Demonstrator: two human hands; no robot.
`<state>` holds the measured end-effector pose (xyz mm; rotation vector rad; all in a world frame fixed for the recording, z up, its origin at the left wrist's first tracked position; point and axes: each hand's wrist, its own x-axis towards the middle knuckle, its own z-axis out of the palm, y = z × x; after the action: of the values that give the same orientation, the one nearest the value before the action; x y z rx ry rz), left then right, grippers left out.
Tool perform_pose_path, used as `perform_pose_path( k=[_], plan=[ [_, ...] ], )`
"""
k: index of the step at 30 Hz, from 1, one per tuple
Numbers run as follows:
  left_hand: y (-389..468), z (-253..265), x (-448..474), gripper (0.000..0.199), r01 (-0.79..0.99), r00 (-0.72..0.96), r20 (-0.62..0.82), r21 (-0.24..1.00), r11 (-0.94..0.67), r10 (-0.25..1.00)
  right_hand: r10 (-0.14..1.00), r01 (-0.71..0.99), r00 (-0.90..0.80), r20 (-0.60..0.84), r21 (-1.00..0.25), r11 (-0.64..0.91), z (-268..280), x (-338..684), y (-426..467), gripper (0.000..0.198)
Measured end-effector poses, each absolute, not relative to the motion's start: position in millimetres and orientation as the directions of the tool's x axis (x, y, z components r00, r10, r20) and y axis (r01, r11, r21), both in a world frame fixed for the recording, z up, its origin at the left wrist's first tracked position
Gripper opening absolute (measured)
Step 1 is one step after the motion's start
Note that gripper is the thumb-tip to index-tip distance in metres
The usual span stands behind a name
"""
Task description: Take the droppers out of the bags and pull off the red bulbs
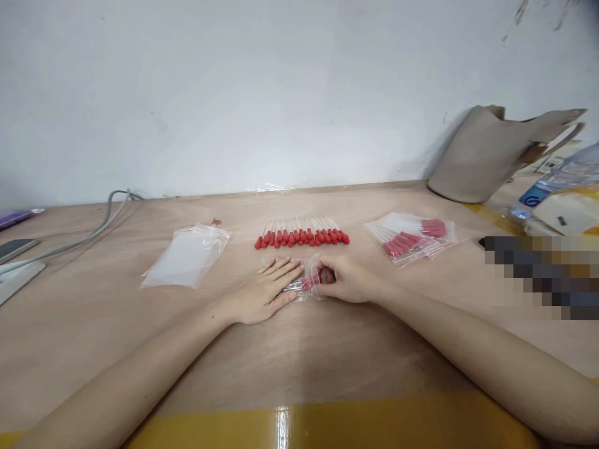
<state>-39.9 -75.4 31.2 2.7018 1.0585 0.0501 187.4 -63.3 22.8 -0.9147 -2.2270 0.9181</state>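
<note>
My left hand (pixel 268 291) lies flat with its fingers spread, pressing on a small clear plastic bag (pixel 299 286) on the table. Red-tipped sticks show inside that bag, partly covered by my hands. At the bag's right end, my right hand (pixel 349 279) has thumb and fingers closed in a pinch on the plastic edge. Just beyond both hands, a row of pale sticks with red tips (pixel 302 237) lies side by side, tips toward me. A stack of flat clear bags (pixel 187 255) is on the left. Filled bags of red-tipped sticks (pixel 407 240) overlap on the right.
A beige bag (pixel 477 156) leans at the back right, near a clear plastic bottle (pixel 543 193). A grey cable (pixel 100 226) runs along the left side by a dark phone-like object (pixel 17 249). The white wall (pixel 281 93) rises behind the table (pixel 93 330).
</note>
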Motion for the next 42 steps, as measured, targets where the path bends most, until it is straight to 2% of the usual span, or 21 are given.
perform_pose_path(
  k=[6,11,13,16,19,21,23,25,27,28,29,31,33,34,35,37,40,42],
  plan=[
    [-76,32,-41,0.056,0.671,0.737,-0.059,0.19,-0.717,0.674,0.768,0.237,-0.633,0.095,-0.921,0.309,25,198,-55,0.018],
    [-78,34,-42,0.053,0.697,0.715,-0.087,0.176,-0.695,0.694,0.779,0.133,-0.622,-0.087,-0.991,-0.004,30,221,-39,0.031],
    [-79,34,-43,0.049,0.696,0.716,-0.097,0.172,-0.697,0.692,0.812,0.104,-0.577,-0.089,-0.994,-0.034,36,233,-31,0.032],
    [-81,33,-44,0.044,0.691,0.722,-0.101,0.169,-0.703,0.685,0.912,0.054,-0.407,-0.051,-0.998,-0.032,51,251,-22,0.031],
    [-82,34,-44,0.04,0.693,0.716,-0.07,0.195,-0.694,0.695,0.979,-0.015,-0.197,0.049,-0.999,0.047,71,263,-21,0.028],
    [-82,37,-42,0.038,0.682,0.704,0.005,0.271,-0.679,0.71,0.978,-0.008,-0.078,0.195,-0.981,0.195,81,261,-26,0.026],
    [-82,41,-36,0.036,0.657,0.639,0.116,0.432,-0.618,0.76,0.913,0.059,0.019,0.407,-0.912,0.405,83,249,-36,0.024],
    [-83,47,-29,0.036,0.553,0.509,0.147,0.699,-0.453,0.848,0.794,0.181,0.011,0.608,-0.782,0.596,77,229,-50,0.022],
    [-85,52,-21,0.036,0.303,0.394,0.028,0.94,-0.158,0.919,0.607,0.343,-0.134,0.783,-0.538,0.77,66,207,-66,0.018],
    [-86,54,-18,0.034,0.149,0.368,-0.058,0.989,0.003,0.928,0.519,0.403,-0.235,0.822,-0.404,0.821,59,197,-73,0.018],
    [-87,55,-15,0.032,0.008,0.361,-0.136,0.99,0.143,0.923,0.437,0.42,-0.354,0.827,-0.278,0.864,53,188,-80,0.019],
    [-90,54,-10,0.024,-0.172,0.357,-0.235,0.935,0.311,0.904,0.249,0.381,-0.527,0.812,-0.036,0.924,43,176,-89,0.021],
    [-93,52,-7,0.015,-0.226,0.334,-0.286,0.901,0.371,0.898,0.132,0.332,-0.632,0.764,0.113,0.937,35,170,-94,0.023],
    [-94,51,-6,0.011,-0.222,0.315,-0.308,0.896,0.385,0.898,0.105,0.314,-0.659,0.745,0.146,0.938,33,169,-95,0.024],
    [-94,51,-6,0.008,-0.209,0.288,-0.323,0.897,0.389,0.902,0.1,0.306,-0.67,0.736,0.15,0.94,31,169,-95,0.024],
    [-90,54,-10,0.007,-0.16,0.23,-0.302,0.926,0.342,0.925,0.154,0.325,-0.639,0.754,0.083,0.942,27,171,-93,0.027],
    [-75,65,-25,0.014,-0.005,0.207,-0.154,0.987,0.159,0.966,0.334,0.386,-0.591,0.734,-0.106,0.916,23,178,-88,0.026],
    [-59,74,-41,0.019,0.129,0.224,-0.099,0.989,0.071,0.969,0.439,0.408,-0.623,0.648,-0.209,0.889,19,184,-85,0.018]
  ],
)
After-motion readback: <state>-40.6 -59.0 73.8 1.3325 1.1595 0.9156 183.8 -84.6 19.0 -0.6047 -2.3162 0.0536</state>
